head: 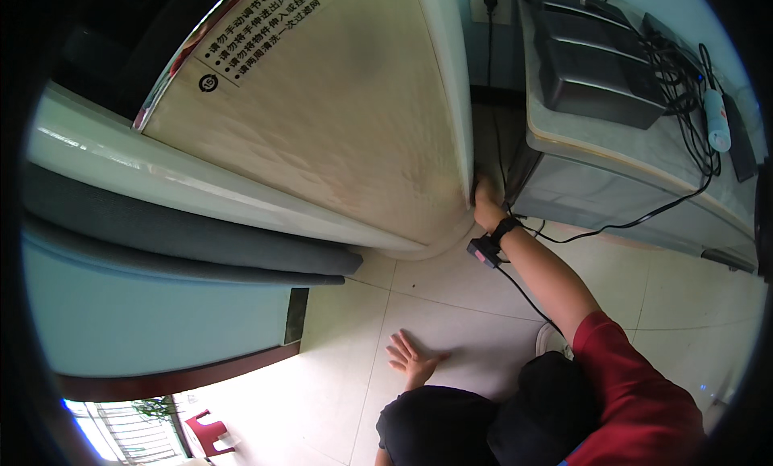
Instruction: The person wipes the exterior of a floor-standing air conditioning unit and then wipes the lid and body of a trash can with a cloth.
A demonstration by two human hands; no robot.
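Note:
My right hand (486,197) reaches into the gap beside a floor-standing air conditioner (326,134), a tall pale cabinet with a wedge-shaped front that bears printed writing. Its fingers are hidden by the cabinet's edge, so whether they grip anything does not show. A black wrist strap (504,227) with a small black box (485,251) and a cable is on that forearm. My left hand (410,360) is held low over the tiled floor (338,369), or rests on it, fingers spread and holding nothing. My bent knees in black cloth are just below.
A grey cabinet (610,188) at right carries dark metallic boxes (604,85), tangled black cables (682,97) and a light-blue bottle (717,121). A black plug sits in a wall socket (490,7). Grey curtain-like fabric (181,224) lies at left. A red stool (208,434) stands lower left.

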